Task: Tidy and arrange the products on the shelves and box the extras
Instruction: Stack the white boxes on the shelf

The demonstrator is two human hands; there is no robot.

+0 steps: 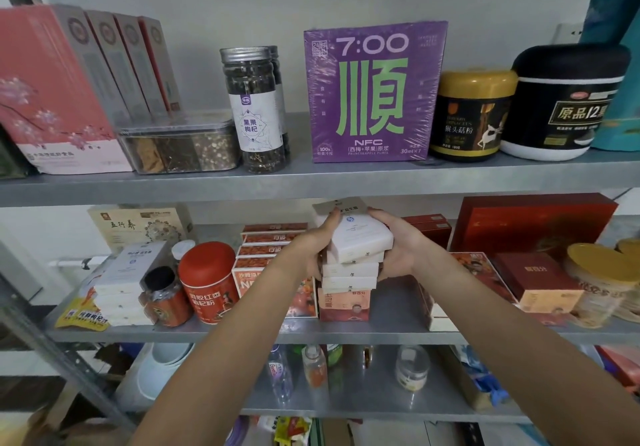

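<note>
left hand and right hand both grip the stack of flat white cardboard boxes, one palm on each side, fingers reaching up over the top box. the stack is held upright near the middle of the grey metal middle shelf, back from its front edge, directly over a small pink-and-red carton. whether its weight rests on that carton cannot be told. the boxes lie flat; the upper two are twisted out of line with those below.

key relation: a matching pile of white boxes sits toward the left end of the same shelf, left of the held stack. a red round tin and a dark-lidded jar stand between. judgement: if the piles are to be joined, the left hand leads and the stack must clear the tin.

further back, on the upper shelf, stands a purple shrink-wrapped box.
</note>
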